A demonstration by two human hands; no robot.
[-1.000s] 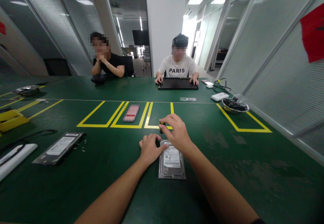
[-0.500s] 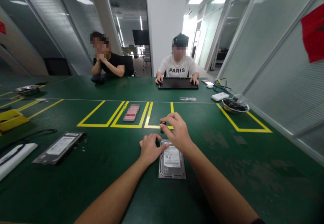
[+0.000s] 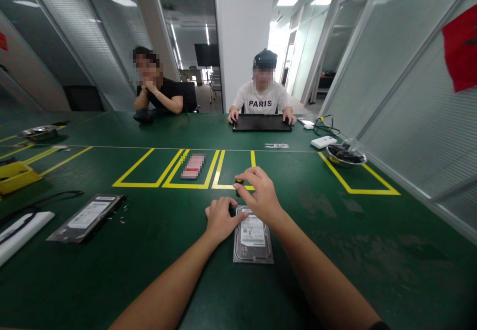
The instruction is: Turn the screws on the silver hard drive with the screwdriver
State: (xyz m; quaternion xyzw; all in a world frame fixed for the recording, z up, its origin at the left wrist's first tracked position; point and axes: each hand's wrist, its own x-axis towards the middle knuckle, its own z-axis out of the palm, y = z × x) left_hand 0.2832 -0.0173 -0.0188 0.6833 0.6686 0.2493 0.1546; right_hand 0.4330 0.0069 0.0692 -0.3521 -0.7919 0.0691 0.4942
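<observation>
A silver hard drive (image 3: 254, 238) with a white label lies flat on the green table in front of me. My left hand (image 3: 222, 220) steadies it at its far left side, thumb across the top and the other fingers curled by the edge. Between thumb and fingers, my right hand (image 3: 259, 193) pinches a short screwdriver with a black and yellow handle (image 3: 239, 183). It stands upright over the drive's far left corner. Its tip is too small to make out, so I cannot tell whether it sits in a screw.
To the left lie another hard drive (image 3: 89, 218), several tiny loose pieces (image 3: 122, 215), a white device (image 3: 26, 233) and a yellow bin (image 3: 17, 177). A pink phone-like object (image 3: 193, 166) is ahead. A metal bowl (image 3: 346, 156) stands right. Two people sit opposite, one holding a black panel (image 3: 262, 123).
</observation>
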